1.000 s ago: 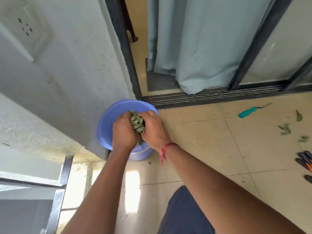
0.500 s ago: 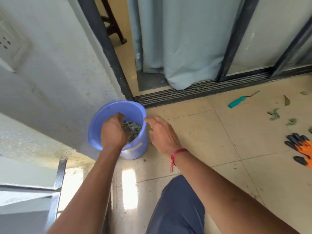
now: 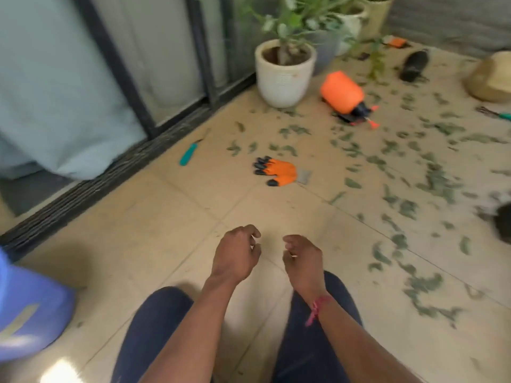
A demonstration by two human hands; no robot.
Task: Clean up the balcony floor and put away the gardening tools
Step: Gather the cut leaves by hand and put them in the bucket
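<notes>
Left hand (image 3: 235, 252) and right hand (image 3: 302, 258) over smooth beige floor (image 3: 171, 244), fingers (image 3: 251, 232) loosely curled, empty. Ahead, rubbery orange glove (image 3: 276, 171). Slim teal-handled tool (image 3: 189, 153) by ridged door track (image 3: 110, 174). Dry leaves (image 3: 431, 172) strewn right. Ribbed white pot (image 3: 284, 78) holding a plant. Blue plastic bucket (image 3: 25, 308) cut off left, contents hidden.

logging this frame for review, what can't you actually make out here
Head view, the only one:
- Blue bucket: cut off by the left edge, so its contents are unseen.
- Dark object: cut off by the right edge and motion-blurred, so it is unidentifiable.
- Green-handled tool: its handle runs off the right edge.
- Small orange item: far back beside the plant stems, too small to tell.
- Leaves: smeared by blur, uncountable.
</notes>
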